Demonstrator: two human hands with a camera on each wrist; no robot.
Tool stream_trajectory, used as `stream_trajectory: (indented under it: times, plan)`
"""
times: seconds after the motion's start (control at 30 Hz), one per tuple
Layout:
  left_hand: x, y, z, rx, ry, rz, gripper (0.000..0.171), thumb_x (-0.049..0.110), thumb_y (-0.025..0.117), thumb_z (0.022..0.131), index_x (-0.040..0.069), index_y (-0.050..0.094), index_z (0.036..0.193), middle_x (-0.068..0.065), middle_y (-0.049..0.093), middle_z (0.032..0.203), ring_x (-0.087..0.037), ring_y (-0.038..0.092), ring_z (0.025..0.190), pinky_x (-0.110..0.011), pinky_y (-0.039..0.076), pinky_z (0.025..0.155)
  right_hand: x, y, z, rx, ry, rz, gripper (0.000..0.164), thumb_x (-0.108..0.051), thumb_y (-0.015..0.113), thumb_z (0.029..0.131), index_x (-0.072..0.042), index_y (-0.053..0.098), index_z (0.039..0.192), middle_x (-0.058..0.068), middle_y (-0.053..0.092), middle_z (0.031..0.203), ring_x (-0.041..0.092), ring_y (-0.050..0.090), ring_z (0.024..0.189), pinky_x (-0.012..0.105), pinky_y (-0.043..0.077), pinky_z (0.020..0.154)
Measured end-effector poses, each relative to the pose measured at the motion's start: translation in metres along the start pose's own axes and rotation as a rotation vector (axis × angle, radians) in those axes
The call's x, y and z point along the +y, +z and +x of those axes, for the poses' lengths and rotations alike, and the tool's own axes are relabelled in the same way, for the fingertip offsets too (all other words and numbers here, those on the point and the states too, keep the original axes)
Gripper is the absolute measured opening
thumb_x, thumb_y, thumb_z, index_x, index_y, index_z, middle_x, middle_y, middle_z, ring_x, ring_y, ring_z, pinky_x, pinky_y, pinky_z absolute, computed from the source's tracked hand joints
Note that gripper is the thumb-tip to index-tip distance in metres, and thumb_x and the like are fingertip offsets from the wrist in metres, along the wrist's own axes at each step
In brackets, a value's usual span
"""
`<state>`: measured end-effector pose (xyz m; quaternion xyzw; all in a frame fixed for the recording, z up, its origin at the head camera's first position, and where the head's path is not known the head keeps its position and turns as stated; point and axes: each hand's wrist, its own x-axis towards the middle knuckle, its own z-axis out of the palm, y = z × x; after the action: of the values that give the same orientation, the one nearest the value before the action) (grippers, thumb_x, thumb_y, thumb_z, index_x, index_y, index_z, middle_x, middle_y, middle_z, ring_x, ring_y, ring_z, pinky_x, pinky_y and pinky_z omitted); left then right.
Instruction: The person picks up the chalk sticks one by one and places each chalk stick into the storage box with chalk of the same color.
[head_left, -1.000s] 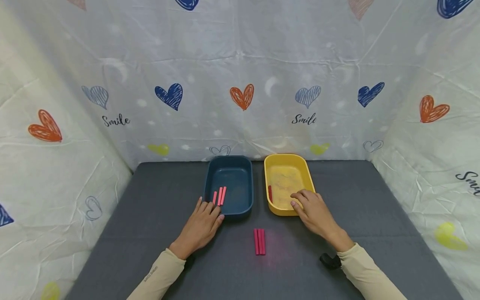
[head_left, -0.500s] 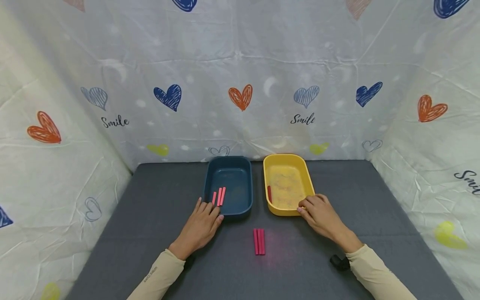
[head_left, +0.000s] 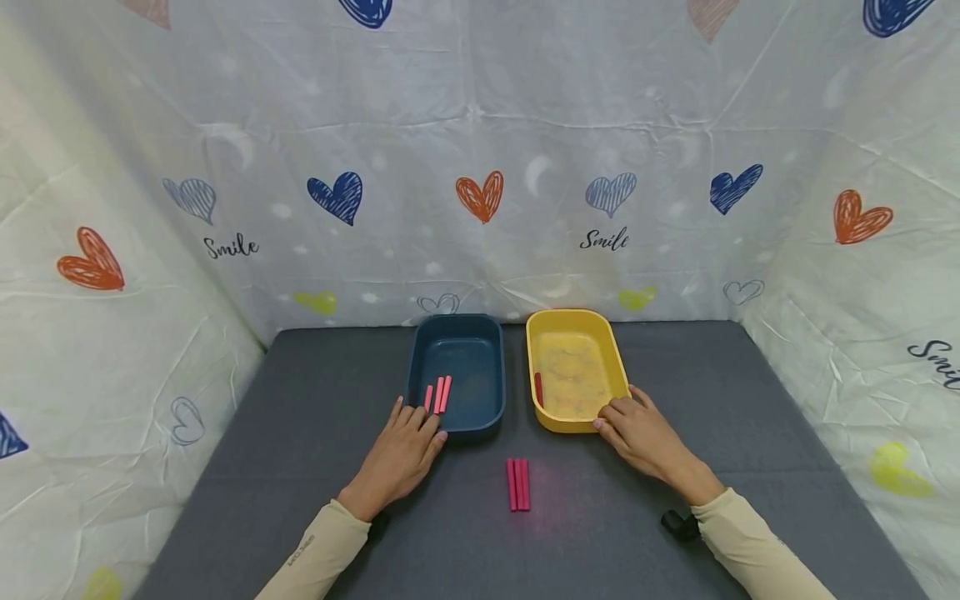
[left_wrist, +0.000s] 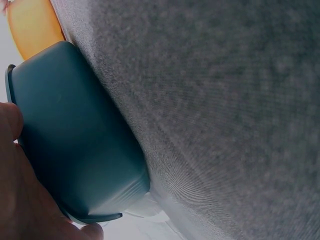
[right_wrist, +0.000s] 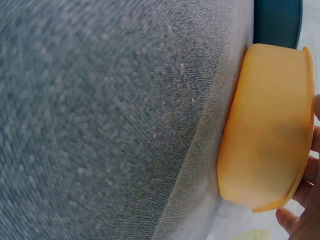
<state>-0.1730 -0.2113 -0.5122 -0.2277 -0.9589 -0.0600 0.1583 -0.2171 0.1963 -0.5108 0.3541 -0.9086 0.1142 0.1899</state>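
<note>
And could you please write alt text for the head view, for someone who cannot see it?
A person's left hand holds a blue tray with pink sticks inside; the right hand holds a yellow tray with one red stick. In front, three magenta sticks lie together on a grey table.

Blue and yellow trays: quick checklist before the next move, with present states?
1. Left hand at near-left corner of blue tray: ok.
2. Right hand at near-right corner of yellow tray: ok.
3. Firm grip on both trays: cannot tell.
4. Pink sticks inside blue tray: ok, three show.
5. Red stick inside yellow tray: ok.
6. Table in front stick-free: not ok, three magenta sticks.
</note>
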Motion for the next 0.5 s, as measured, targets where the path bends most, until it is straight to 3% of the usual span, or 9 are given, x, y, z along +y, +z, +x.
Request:
stream_trajectory:
  times: [0.5]
  plan:
    - [0.0008,0.0001,-0.0004,0.009,-0.008,-0.018,0.025,0.033,0.051,0.102,0.010,0.059,0.106,-0.008,0.056,0.098,-0.028,0.054,0.104,-0.061,0.030,0.114,-0.0007,0.0033,-0.0011,-0.035,-0.001,-0.010,0.015,-0.026,0.056,0.100,-0.020,0.060,0.086,-0.004,0.058,0.082,0.019,0.061,0.087,0.060,0.032,0.112]
